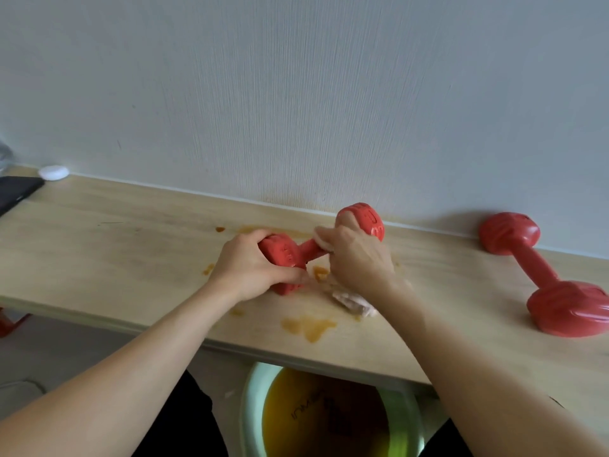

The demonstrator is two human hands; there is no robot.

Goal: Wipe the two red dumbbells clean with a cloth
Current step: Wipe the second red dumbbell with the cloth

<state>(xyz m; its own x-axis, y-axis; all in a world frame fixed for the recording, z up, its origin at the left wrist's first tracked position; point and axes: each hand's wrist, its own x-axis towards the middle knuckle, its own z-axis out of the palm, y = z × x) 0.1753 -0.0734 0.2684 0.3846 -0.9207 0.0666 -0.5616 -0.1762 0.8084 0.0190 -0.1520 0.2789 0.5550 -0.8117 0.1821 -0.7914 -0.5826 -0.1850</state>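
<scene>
The left hand (255, 267) is curled over the near head of a red dumbbell (306, 249), fingers wrapped round its top and thumb against its side, pinning that end to the surface (115, 245). The right hand (357, 258) is closed on a pale cloth (321, 239), pressing it against the dumbbell's handle where it meets the far head; a bunched tail of the same cloth shows below the wrist, lying on the wood. The held dumbbell runs diagonally, its near head down on the surface and its far head up close to the wall (296, 94).

Orange-brown stains (309, 326) mark the light wood round the hands: a larger splash near the front edge, smaller spots beside the near head and toward the wall, and a faint smear low on the wall itself.

The second red dumbbell (543, 275) lies well apart to the right, untouched, one head near the wall and the other toward the front edge.

Far left on the surface sit a small white rounded object (53, 172) by the wall and the corner of a dark flat item (16, 192). Under the front edge stands a pale green bucket (252, 417) holding orange-yellow liquid
</scene>
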